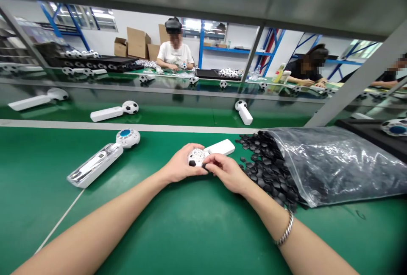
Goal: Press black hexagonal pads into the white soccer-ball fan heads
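Both hands are on a football-style handheld fan (203,154) lying on the green bench (190,224), just left of the plastic bag (333,164) spilling black hexagon pieces (263,160). Left hand (181,165) cups the ball head, grip wrapped around it. Right hand (226,172) has its fingertips pinched at the head's edge. Another fan (101,158) sits further left of the bag.

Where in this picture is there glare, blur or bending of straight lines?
Head view: glare on the plastic bag; the table edge curves near the frame borders, so the lens distorts; the far workers look soft; the left hand and right hand on the ball-headed device look sharp.
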Demonstrator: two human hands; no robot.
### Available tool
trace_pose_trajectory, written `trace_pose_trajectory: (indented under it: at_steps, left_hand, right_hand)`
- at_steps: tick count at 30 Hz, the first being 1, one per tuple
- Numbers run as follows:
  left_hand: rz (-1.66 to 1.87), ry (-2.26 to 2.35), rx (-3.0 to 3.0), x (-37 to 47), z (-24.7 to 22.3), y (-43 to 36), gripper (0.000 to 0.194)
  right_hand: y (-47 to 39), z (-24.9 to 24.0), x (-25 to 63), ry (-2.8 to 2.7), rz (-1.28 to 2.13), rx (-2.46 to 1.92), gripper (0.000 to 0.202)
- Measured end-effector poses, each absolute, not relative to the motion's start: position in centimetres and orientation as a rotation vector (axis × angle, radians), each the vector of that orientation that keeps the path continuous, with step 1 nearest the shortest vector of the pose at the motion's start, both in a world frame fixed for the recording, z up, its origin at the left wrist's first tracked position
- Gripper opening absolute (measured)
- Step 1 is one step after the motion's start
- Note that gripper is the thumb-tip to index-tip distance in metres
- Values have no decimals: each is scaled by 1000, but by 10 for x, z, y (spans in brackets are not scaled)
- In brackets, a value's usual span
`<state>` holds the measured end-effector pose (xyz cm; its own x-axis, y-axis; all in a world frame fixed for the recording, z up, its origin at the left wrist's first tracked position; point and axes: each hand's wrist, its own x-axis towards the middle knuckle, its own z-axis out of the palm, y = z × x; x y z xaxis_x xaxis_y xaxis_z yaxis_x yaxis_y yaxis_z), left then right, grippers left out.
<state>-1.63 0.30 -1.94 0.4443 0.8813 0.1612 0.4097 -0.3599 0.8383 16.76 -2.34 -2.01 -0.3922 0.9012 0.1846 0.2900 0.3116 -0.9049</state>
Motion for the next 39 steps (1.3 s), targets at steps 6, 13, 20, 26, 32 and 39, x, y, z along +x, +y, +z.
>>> trace_pose_trajectory:
  at_steps: [6, 13, 20, 26, 32, 39]
  left_hand:
    - [726, 1022, 1995, -21, -16, 7, 56]
    - [703, 989, 2051, -22, -14, 8, 52]
    - [699, 984, 2065, -23, -14, 7, 52]
    - [791, 1023, 2059, -19, -14, 5, 47]
    - [905, 1065, 2077, -11, -19, 0, 44]
    - [938, 1191, 2051, -1, -23, 3, 47]
  right_hand:
    - [-19, -18, 174, -1860, 950, -1071, 16]
    - [-24, -17, 171, -1893, 987, -1009, 10]
    - [-24, -12, 167, -2014, 701, -1022, 7]
    - [-20, -18, 161, -1881, 812, -1077, 5]
    - [-14, -18, 163, -1902, 938, -1228, 11]
    - [-10, -20, 168, -1937, 894, -1234, 17]
